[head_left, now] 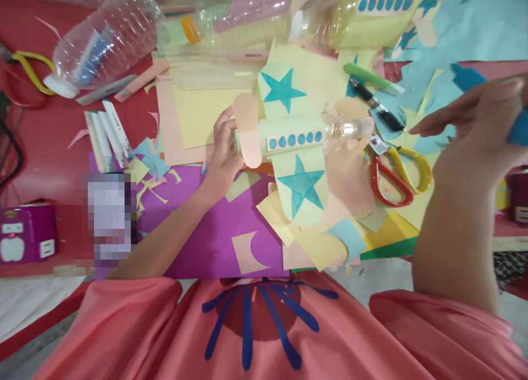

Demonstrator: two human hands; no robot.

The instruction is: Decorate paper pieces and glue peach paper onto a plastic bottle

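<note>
My left hand [228, 149] is closed around the tail end of a toy airplane [293, 139] made from a clear plastic bottle wrapped in pale green paper. Teal stars mark its two paper wings, a strip of blue dots runs along its side, and a peach paper tailpiece [248, 130] stands by my fingers. Its bottle neck points right. At the right edge, my right hand [474, 119] is raised with fingers pointing left. A blue object [468, 77] shows beyond and beside it and seems gripped; its kind is partly hidden.
Scissors with red and yellow handles [398, 176] and a black marker [377, 105] lie right of the airplane. Clear bottles [111, 33] and a second decorated bottle [363, 22] are at the back. White markers [109, 132], a phone-like blurred item [109, 218] and paper scraps [251, 251] lie around.
</note>
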